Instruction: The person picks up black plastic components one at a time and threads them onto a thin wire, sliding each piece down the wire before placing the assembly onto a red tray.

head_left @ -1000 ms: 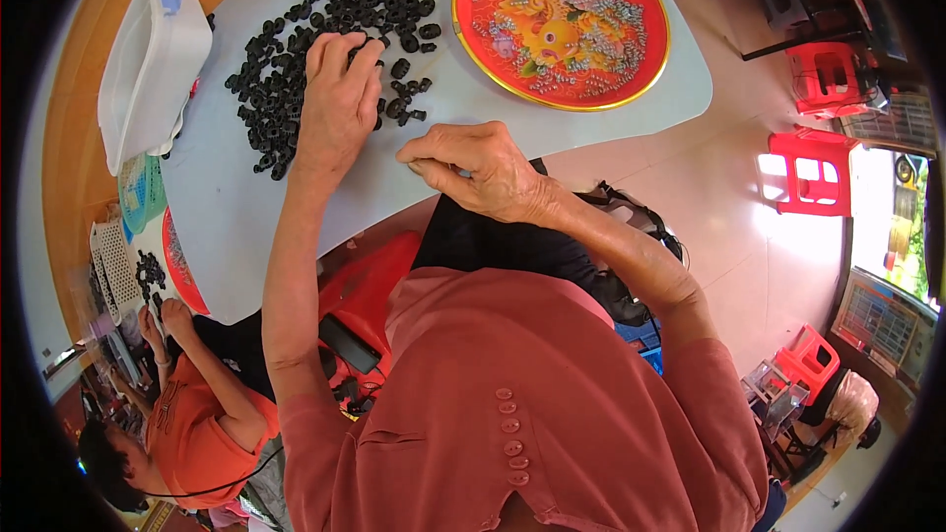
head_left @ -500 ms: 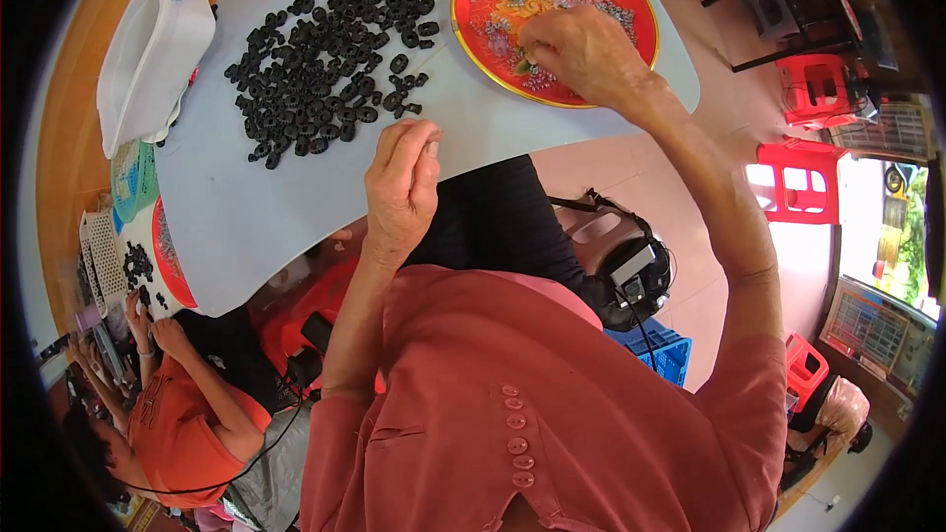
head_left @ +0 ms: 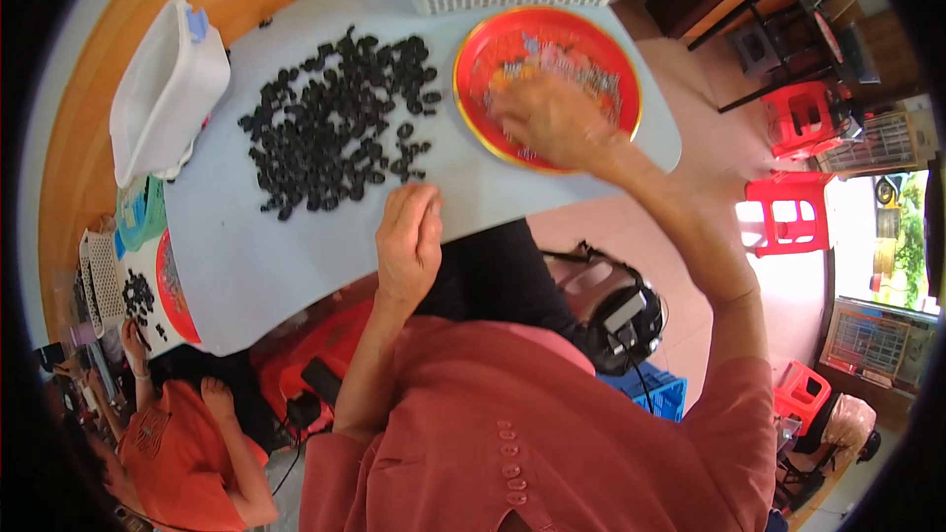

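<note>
Couldn't tell grip of right hand (head_left: pixel 554 116) over tray (head_left: pixel 471 64); left of tray, curled left hand (head_left: pixel 408 244) closed. Saw tray's silver bits (head_left: pixel 595 80), likely light, best pinched by edges.

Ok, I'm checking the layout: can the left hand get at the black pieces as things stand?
Probably yes: the left hand appears close to the black pieces, with nothing visible between them.

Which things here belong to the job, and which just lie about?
Seemingly in use:
- round red floral tray under the right hand
- small silvery pieces in it
- small black pieces near the left hand

Seemingly lying about:
- red plastic stools
- blue plastic crate
</note>
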The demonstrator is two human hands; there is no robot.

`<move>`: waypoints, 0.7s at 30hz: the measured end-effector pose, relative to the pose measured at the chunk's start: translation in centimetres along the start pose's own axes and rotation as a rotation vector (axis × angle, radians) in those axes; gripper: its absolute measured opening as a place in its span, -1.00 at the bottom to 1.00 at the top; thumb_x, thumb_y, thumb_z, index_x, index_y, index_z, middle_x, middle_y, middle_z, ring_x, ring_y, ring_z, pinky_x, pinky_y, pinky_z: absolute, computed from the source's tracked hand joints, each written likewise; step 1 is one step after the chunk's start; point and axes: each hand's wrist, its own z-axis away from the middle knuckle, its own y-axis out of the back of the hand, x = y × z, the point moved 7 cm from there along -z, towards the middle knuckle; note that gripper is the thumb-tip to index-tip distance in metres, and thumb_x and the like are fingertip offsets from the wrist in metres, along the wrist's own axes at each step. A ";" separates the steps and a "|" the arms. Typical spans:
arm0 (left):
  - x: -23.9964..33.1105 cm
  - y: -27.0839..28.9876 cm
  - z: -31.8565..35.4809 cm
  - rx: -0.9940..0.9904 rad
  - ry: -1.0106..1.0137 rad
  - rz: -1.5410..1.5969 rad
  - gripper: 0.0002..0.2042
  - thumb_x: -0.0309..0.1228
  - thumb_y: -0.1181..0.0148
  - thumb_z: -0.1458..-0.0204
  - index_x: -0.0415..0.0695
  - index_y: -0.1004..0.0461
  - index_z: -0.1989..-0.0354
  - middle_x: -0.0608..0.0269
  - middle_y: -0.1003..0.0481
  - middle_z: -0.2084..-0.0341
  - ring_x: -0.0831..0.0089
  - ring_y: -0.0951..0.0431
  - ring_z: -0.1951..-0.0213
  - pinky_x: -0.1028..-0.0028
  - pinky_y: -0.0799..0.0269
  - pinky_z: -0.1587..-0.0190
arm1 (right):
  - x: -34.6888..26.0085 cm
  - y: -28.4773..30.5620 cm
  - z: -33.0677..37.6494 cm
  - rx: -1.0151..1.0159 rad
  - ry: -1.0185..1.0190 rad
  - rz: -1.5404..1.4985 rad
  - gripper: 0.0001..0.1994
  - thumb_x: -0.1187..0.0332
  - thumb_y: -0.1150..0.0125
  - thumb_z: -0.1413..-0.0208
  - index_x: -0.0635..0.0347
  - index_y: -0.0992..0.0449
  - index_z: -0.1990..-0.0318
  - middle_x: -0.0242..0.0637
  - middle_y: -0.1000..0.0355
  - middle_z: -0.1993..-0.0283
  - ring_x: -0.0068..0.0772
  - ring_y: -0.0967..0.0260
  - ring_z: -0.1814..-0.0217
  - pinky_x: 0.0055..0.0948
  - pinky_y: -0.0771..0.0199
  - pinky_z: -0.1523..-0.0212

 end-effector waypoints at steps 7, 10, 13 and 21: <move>0.4 0.3 0.2 0.020 -0.042 -0.004 -0.84 -0.67 -0.05 -0.01 -0.29 -0.41 0.22 0.06 -0.43 0.39 0.12 -0.44 0.30 0.31 -0.39 0.25 | 2.5 3.1 -0.5 0.133 -0.238 -0.195 -0.93 0.49 -0.19 0.04 0.29 -0.52 0.40 -0.09 -0.45 0.48 -0.08 -0.45 0.46 -0.24 -0.45 0.39; 0.6 0.3 -0.2 0.011 -0.043 -0.002 -0.83 -0.67 -0.04 0.00 -0.30 -0.41 0.21 0.04 -0.44 0.38 0.11 -0.44 0.30 0.31 -0.39 0.26 | 5.2 4.1 0.0 0.227 -0.331 -0.192 -0.87 0.45 -0.25 -0.01 0.30 -0.57 0.29 -0.12 -0.52 0.42 -0.31 -0.52 0.44 -0.41 -0.50 0.38; 0.2 0.2 -0.4 0.014 -0.027 0.008 -0.82 -0.67 -0.05 0.00 -0.31 -0.41 0.20 0.05 -0.44 0.38 0.14 -0.45 0.29 0.32 -0.40 0.25 | 6.6 4.3 0.1 0.208 -0.451 -0.234 -0.85 0.43 -0.25 -0.06 0.30 -0.59 0.25 -0.20 -0.56 0.40 -0.45 -0.51 0.40 -0.44 -0.51 0.33; -0.2 0.0 -0.1 0.016 0.017 0.025 -0.82 -0.66 -0.06 -0.01 -0.31 -0.43 0.19 0.05 -0.45 0.37 0.15 -0.46 0.27 0.32 -0.41 0.24 | 5.4 2.7 -1.0 0.120 -0.302 -0.223 -0.87 0.46 -0.21 -0.06 0.29 -0.59 0.25 -0.17 -0.56 0.38 -0.36 -0.52 0.38 -0.40 -0.53 0.30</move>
